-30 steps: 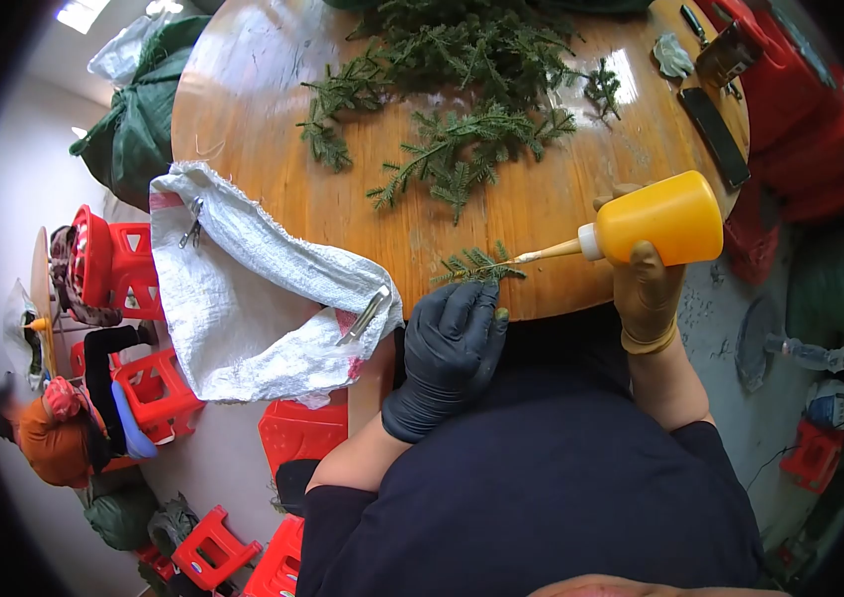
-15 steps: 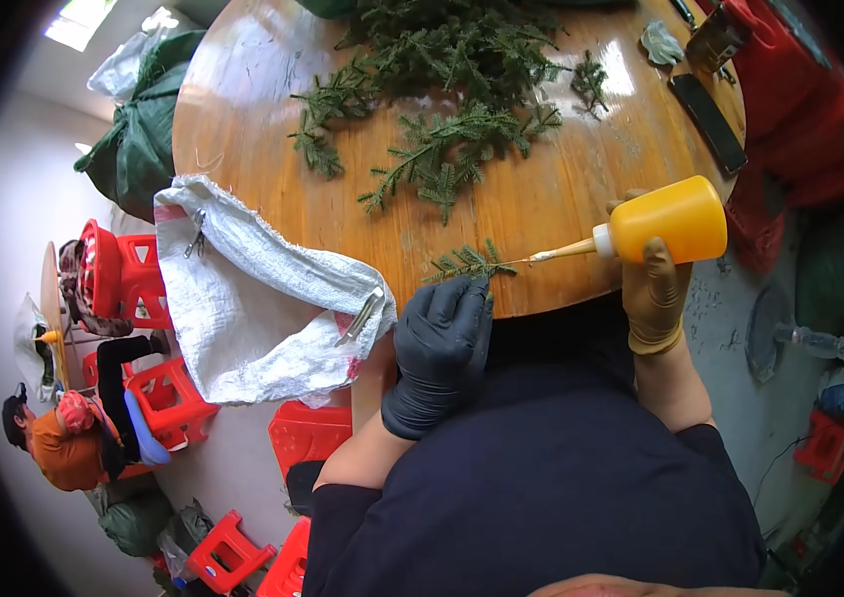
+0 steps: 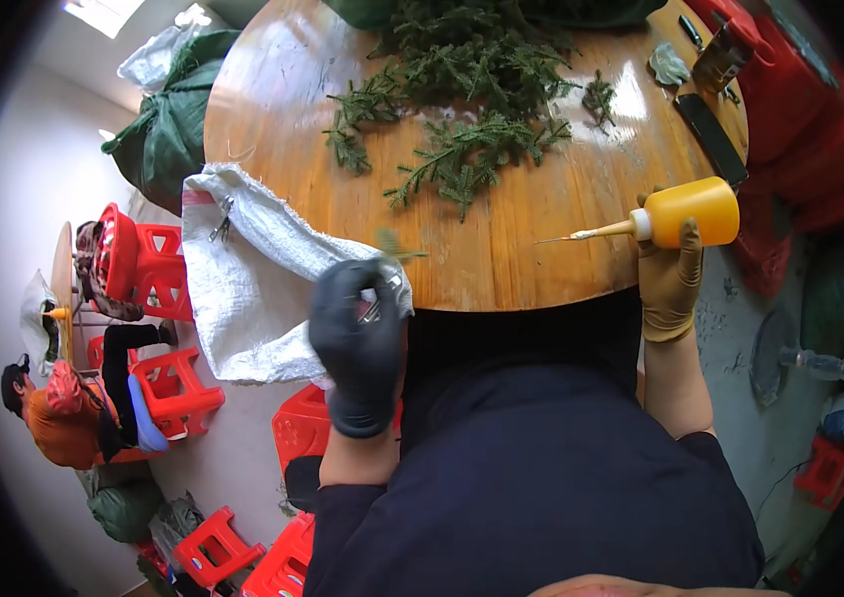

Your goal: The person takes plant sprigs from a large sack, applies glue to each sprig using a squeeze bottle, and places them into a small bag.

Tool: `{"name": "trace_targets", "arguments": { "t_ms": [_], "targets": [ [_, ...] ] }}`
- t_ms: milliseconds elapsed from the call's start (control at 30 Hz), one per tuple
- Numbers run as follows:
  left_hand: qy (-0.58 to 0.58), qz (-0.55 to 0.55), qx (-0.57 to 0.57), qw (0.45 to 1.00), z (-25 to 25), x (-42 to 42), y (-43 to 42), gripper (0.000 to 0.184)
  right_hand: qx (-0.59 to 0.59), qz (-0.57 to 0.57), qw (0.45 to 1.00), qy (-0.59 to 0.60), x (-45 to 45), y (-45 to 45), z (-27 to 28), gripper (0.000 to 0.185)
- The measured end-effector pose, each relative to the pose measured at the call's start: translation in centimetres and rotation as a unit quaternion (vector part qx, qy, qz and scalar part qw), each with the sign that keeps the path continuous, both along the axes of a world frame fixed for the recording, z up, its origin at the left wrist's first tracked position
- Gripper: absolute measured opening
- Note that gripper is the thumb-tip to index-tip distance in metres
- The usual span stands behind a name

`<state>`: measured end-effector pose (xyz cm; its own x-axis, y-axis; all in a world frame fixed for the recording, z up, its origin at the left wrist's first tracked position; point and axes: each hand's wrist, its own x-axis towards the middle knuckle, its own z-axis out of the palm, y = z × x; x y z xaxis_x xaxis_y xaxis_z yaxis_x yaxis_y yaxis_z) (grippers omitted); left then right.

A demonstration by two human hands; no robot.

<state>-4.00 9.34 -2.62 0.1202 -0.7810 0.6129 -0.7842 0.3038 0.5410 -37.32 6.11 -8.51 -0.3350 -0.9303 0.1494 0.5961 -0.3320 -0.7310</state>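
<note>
My left hand (image 3: 354, 338), in a black glove and smeared by motion, is over the right part of the white woven sack (image 3: 243, 298). Its fingers are pinched together at a small green sprig (image 3: 398, 245), which looks blurred. In a tan glove, my right hand (image 3: 671, 274) grips a yellow squeeze bottle (image 3: 695, 213) lying nearly level, its thin tip pointing left over the round wooden table (image 3: 501, 259). A fir branch (image 3: 462, 164) and a larger pile of fir branches (image 3: 471, 60) lie farther back.
A small sprig (image 3: 599, 99), a black phone-like object (image 3: 710, 137) and a crumpled pale item (image 3: 668, 64) are on the table. Red stools (image 3: 175, 391) stand at the left, where another person (image 3: 69, 418) sits. A green bundle (image 3: 168, 129) rests beside the table.
My left hand has moved left with the sprig, away from the bottle tip and over the sack. My right hand and the bottle have shifted slightly right.
</note>
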Motion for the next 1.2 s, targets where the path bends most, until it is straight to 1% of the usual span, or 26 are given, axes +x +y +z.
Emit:
{"name": "trace_targets", "arguments": {
  "t_ms": [33, 67, 100, 167, 233, 300, 333, 367, 433, 500, 633, 733, 767, 800, 900, 967, 1000, 1067, 1100, 1167, 1200],
  "targets": [
    [-0.008, 0.059, -0.034, 0.998, -0.1, 2.4, 0.3, 0.016, 0.001, 0.002, 1.0, -0.003, 0.0, 0.0, -0.1, 0.045],
    [-0.047, 0.106, -0.049, 0.992, 0.3, 4.7, 0.6, 0.017, 0.0, 0.004, 1.0, -0.004, 0.0, 0.0, -0.1, 0.045],
    [-0.061, 0.167, -0.004, 0.984, 0.2, 7.0, 1.0, 0.018, -0.003, 0.005, 1.0, -0.006, 0.0, -0.1, 0.0, 0.045],
    [-0.233, 0.218, 0.064, 0.945, -0.4, 10.3, 1.1, 0.021, -0.004, 0.007, 1.0, -0.009, 0.0, -0.3, -0.2, 0.045],
    [-0.193, 0.198, 0.052, 0.96, -0.2, 8.2, 0.9, 0.029, -0.006, 0.007, 1.0, -0.011, 0.0, -0.5, -0.2, 0.046],
    [-0.149, 0.049, 0.048, 0.986, -0.2, 4.6, 0.0, 0.029, -0.007, 0.014, 1.0, -0.003, 0.0, -0.4, -0.1, 0.047],
    [-0.14, -0.043, 0.073, 0.987, 0.1, 2.4, -0.8, 0.031, -0.007, 0.015, 1.0, -0.001, -0.1, -0.3, 0.0, 0.047],
    [-0.134, -0.086, 0.099, 0.982, -0.2, 0.2, -1.6, 0.036, -0.01, 0.021, 1.0, -0.008, -0.1, -0.3, 0.0, 0.047],
    [-0.181, -0.108, 0.107, 0.972, -1.4, -2.9, -3.3, 0.042, -0.017, 0.025, 0.999, -0.011, -0.3, -0.2, -0.1, 0.047],
    [-0.218, -0.108, 0.108, 0.964, -2.4, -4.5, -4.4, 0.04, -0.013, 0.041, 0.999, -0.026, -0.7, -0.1, -0.4, 0.048],
    [-0.216, -0.134, 0.126, 0.959, -2.2, -6.6, -3.7, 0.037, -0.023, 0.046, 0.997, -0.054, -1.0, 0.1, -0.5, 0.049],
    [-0.149, -0.235, 0.127, 0.952, -2.4, -8.4, -2.0, 0.034, -0.029, 0.055, 0.994, -0.092, -1.1, -0.1, -0.3, 0.052],
    [-0.15, -0.234, 0.128, 0.952, -2.4, -8.2, -2.2, 0.034, -0.026, 0.066, 0.991, -0.112, -1.2, -0.2, -0.2, 0.053],
    [-0.149, -0.204, 0.103, 0.962, -2.5, -8.0, -2.6, 0.034, -0.022, 0.075, 0.988, -0.132, -1.4, -0.1, -0.2, 0.054],
    [-0.147, -0.132, 0.051, 0.979, -2.0, -6.4, -5.4, 0.041, -0.031, 0.074, 0.987, -0.142, -1.7, -0.2, -0.8, 0.055],
    [-0.162, -0.112, 0.114, 0.974, -2.6, -5.2, -7.7, 0.043, -0.03, 0.077, 0.986, -0.145, -1.8, -0.1, -0.8, 0.055],
    [-0.162, -0.109, 0.113, 0.974, -3.0, -4.9, -8.5, 0.043, -0.028, 0.079, 0.985, -0.149, -1.8, -0.2, -0.8, 0.055],
    [-0.192, -0.108, 0.152, 0.964, -3.8, -4.3, -9.4, 0.035, -0.032, 0.085, 0.984, -0.154, -1.9, -0.2, -0.7, 0.055],
    [-0.193, -0.107, 0.153, 0.963, -3.3, -4.1, -9.3, 0.035, -0.036, 0.088, 0.983, -0.158, -1.9, -0.1, -0.7, 0.055],
    [-0.201, -0.139, 0.051, 0.968, -2.4, -4.0, -9.0, 0.028, -0.035, 0.087, 0.982, -0.163, -1.9, -0.1, -0.9, 0.055],
    [-0.202, -0.14, 0.05, 0.968, -2.6, -4.2, -8.7, 0.028, -0.036, 0.085, 0.982, -0.166, -1.9, -0.2, -0.9, 0.056]
  ]
}}
